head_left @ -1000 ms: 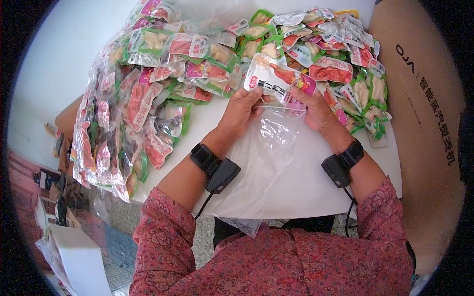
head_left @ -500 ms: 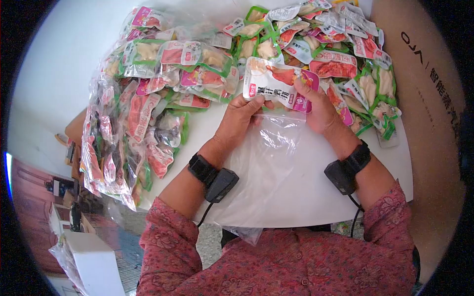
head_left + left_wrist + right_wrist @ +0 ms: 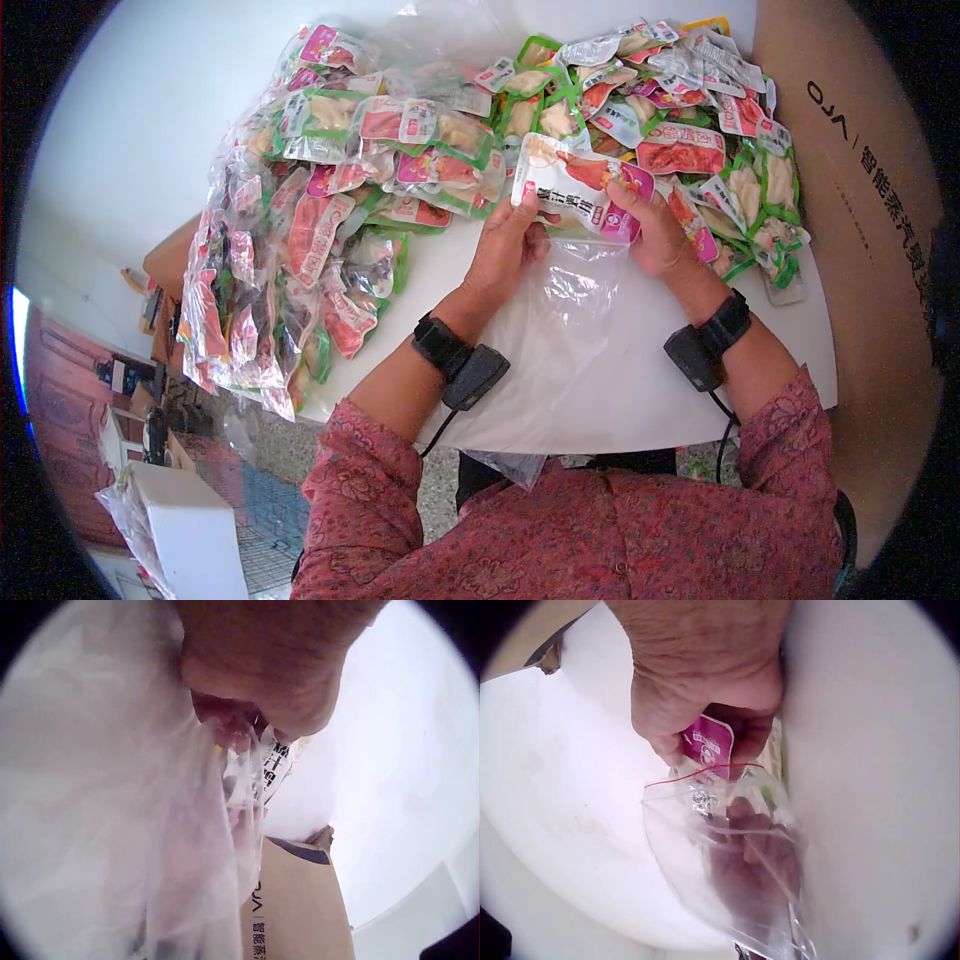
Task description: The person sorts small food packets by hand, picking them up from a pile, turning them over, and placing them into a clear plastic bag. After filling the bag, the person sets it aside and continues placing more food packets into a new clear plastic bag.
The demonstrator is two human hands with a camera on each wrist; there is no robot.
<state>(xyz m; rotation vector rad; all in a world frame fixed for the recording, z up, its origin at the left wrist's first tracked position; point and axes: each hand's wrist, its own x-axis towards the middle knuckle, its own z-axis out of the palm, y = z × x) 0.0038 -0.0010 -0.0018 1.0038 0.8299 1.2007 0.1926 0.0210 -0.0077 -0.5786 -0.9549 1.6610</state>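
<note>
A flat white food packet (image 3: 572, 183) with a purple end and a picture of reddish meat is held up between both hands. My left hand (image 3: 505, 252) pinches its lower left edge, thumb on the printed face. The right hand (image 3: 655, 235) grips the purple end, its thumb lying across the print. Below the packet hangs a clear plastic bag (image 3: 575, 290), its mouth right at the packet's lower edge. A red line runs along the bag's mouth (image 3: 705, 772) in the right wrist view. Bag film also lies against the left fingers (image 3: 232, 739).
Many similar packets in clear plastic (image 3: 320, 225) are heaped on the left of the white table (image 3: 690, 410). A second heap of loose packets (image 3: 690, 140) covers the back right. A tall brown cardboard box (image 3: 850, 300) stands along the right side.
The right thumb has shifted along the packet, and more of the purple end shows below it. Both hands keep their hold; the head view has shifted a little.
</note>
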